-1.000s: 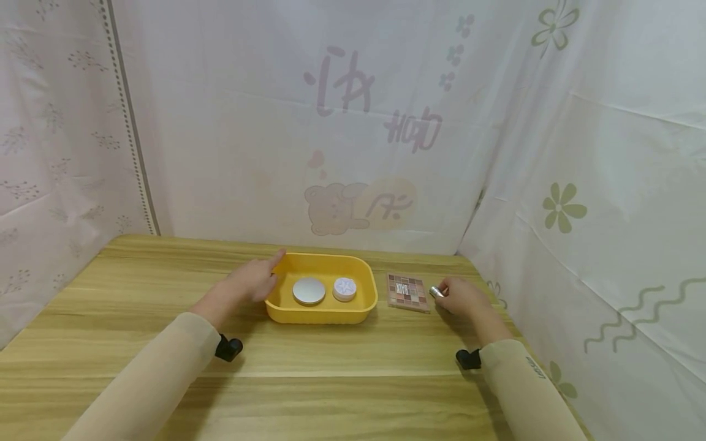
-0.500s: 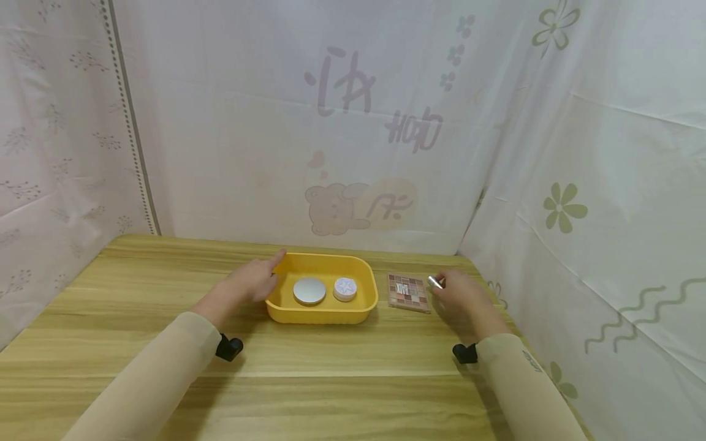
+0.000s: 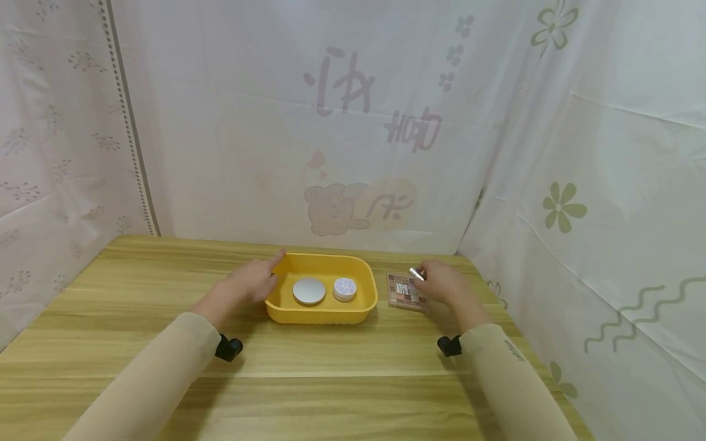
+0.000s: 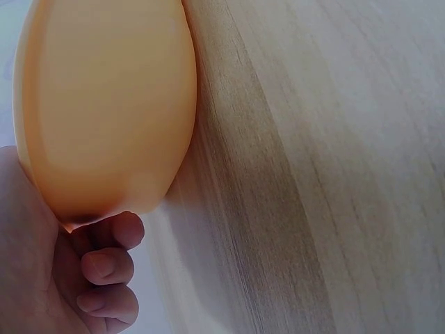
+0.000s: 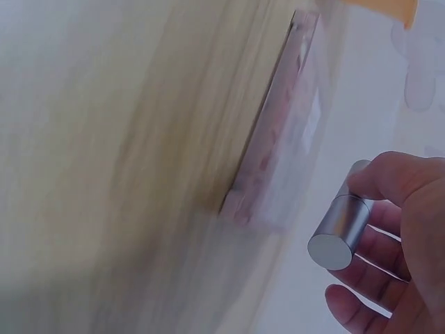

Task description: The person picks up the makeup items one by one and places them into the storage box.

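Yellow tray (image 3: 320, 316) sits on the wooden table (image 3: 342, 358), its nine o'clock end gripped by the left hand (image 3: 248, 283), fingers curled close against that wall. Inside, a silver disc (image 3: 309, 291) lies toward nine o'clock, a small star-topped round case (image 3: 344, 289) toward three. At the tray's three o'clock, just apart, lies a flat colour palette (image 3: 401, 290). Near its one o'clock corner, not touching, a silver tube (image 5: 342, 229) is pinched between the right hand's (image 3: 443, 285) thumb and bent fingers.
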A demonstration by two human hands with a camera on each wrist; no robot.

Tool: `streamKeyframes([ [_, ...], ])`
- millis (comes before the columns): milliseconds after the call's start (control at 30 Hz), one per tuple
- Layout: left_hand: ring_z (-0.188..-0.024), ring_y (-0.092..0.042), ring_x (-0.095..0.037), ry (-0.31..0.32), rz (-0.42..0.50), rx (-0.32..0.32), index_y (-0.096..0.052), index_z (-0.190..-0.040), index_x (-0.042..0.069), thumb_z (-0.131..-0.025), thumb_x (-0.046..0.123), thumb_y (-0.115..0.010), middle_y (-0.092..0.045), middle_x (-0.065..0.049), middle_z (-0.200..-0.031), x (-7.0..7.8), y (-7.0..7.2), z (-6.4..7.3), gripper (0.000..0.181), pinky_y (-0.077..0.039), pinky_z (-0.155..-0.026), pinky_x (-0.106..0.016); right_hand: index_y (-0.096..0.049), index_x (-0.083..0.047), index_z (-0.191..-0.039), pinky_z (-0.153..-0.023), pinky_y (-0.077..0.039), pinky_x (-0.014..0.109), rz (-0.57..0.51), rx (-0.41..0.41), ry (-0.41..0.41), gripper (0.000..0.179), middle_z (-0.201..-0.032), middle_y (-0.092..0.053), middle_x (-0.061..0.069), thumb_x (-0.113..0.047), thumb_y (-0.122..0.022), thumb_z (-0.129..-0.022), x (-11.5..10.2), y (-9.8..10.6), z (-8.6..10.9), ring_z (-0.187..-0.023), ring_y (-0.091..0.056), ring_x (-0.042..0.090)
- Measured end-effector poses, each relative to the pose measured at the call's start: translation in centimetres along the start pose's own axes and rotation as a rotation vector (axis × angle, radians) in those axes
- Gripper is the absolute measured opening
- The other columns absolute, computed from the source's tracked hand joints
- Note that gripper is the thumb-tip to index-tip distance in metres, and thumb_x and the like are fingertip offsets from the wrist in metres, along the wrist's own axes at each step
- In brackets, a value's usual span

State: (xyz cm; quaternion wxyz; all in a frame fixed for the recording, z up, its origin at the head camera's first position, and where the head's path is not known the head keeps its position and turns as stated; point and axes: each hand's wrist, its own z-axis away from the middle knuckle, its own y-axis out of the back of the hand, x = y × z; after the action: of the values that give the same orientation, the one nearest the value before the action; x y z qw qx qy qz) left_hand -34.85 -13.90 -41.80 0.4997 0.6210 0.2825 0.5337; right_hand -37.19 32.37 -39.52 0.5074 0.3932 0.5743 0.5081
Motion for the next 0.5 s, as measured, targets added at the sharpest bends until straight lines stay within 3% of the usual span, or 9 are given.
streamKeyframes([
  [233,-0.120,-0.062,-0.035,-0.001,0.000,0.004,-0.014,-0.178,0.015,-0.114,0.021,-0.039,-0.047,-0.030,-0.167,0.0,0.0,0.0,0.070,-0.050,-0.106,-0.052,-0.071,-0.007,-0.133,-0.085,-0.060,0.048,0.018,0.037,0.038,0.036,-0.113,-0.074,0.010,-0.030,-0.065,-0.106,-2.3,0.2,-0.6,-0.094,-0.069,0.023],
  [500,-0.116,-0.064,-0.035,-0.002,-0.005,0.006,-0.015,-0.178,0.014,-0.114,0.022,-0.039,-0.049,-0.030,-0.166,0.1,0.0,0.2,0.069,-0.050,-0.104,-0.052,-0.069,-0.011,-0.135,-0.089,-0.060,0.047,0.046,0.103,0.078,0.035,-0.121,-0.070,0.010,-0.031,-0.062,-0.107,-5.0,0.3,-1.3,-0.104,-0.069,0.026],
])
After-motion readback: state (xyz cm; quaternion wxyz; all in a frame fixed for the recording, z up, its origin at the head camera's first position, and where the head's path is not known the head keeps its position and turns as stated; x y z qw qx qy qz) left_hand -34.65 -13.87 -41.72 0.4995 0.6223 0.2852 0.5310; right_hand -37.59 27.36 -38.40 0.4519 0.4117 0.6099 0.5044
